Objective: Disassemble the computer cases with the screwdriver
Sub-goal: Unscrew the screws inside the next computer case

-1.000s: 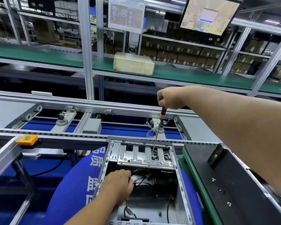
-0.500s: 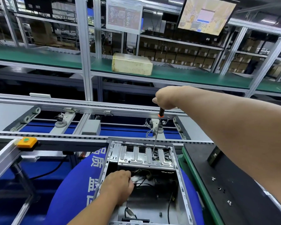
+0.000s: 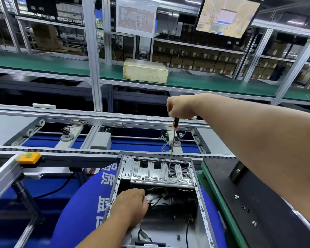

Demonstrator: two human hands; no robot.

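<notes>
Over case's far edge: right hand [image 3: 180,106] grips screwdriver [image 3: 172,145] upright, tip seated on drive-cage screw.
Inside computer case [image 3: 157,190]: left hand [image 3: 131,205] curled among cables [image 3: 157,197], apparently steadying; grasp unclear.

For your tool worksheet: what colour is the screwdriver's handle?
Black with an orange collar, on the screwdriver; head view.

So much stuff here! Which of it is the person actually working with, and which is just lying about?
In use:
right hand gripping the screwdriver
open computer case
left hand inside it, at the cables

Lying about:
yellowed box on the shelf
loose screws on the black panel
orange button box
</notes>
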